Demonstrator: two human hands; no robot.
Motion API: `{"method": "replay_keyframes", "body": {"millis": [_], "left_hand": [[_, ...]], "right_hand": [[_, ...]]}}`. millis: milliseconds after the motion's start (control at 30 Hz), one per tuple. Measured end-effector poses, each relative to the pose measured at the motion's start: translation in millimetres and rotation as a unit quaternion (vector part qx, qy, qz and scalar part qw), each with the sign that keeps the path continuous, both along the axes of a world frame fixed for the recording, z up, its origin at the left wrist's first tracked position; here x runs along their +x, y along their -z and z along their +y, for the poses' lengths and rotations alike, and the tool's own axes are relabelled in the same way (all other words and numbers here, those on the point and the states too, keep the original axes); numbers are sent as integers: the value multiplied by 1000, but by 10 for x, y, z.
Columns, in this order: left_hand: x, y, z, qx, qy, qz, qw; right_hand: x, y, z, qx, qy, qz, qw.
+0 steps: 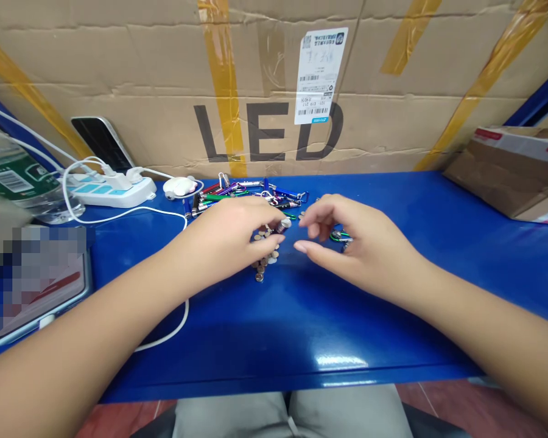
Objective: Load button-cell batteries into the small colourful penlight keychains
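My left hand (242, 234) pinches a small dark tube with a silvery end (283, 225) between thumb and fingers. Under and beside it lie several small round metal discs (260, 267), partly hidden by the hand. My right hand (347, 237) hovers just to the right, fingers curled and thumb apart, with nothing plain to see between them. Behind both hands is a pile of coloured metal tubes with clips (246, 190). A green clip piece (339, 236) shows beneath my right hand, partly covered.
On the blue table (274, 347), a white power strip (119, 190), cables, a phone (45, 298) and a plastic bottle (22, 176) stand at left. Another phone (101, 143) leans on a large cardboard box (164, 73). A smaller carton (511, 170) sits at right.
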State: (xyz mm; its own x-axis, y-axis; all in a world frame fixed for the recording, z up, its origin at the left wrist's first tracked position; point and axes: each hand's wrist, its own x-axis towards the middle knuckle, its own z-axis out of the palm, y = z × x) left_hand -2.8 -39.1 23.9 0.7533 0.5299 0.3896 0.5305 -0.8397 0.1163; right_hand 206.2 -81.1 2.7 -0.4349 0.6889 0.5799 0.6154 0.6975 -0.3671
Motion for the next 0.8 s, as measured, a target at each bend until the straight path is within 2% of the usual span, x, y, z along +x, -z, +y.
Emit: {"method": "replay_keyframes", "body": {"millis": [133, 300, 800], "left_hand": [[-37, -9, 63, 27, -41, -4, 999], [-39, -28, 56, 27, -49, 4, 998], [-14, -57, 20, 12, -36, 10, 999]], "right_hand": [[-50, 116, 31, -12, -70, -114, 991], [-125, 205, 33, -15, -53, -216, 975], [-103, 174, 35, -28, -45, -222, 974]]}}
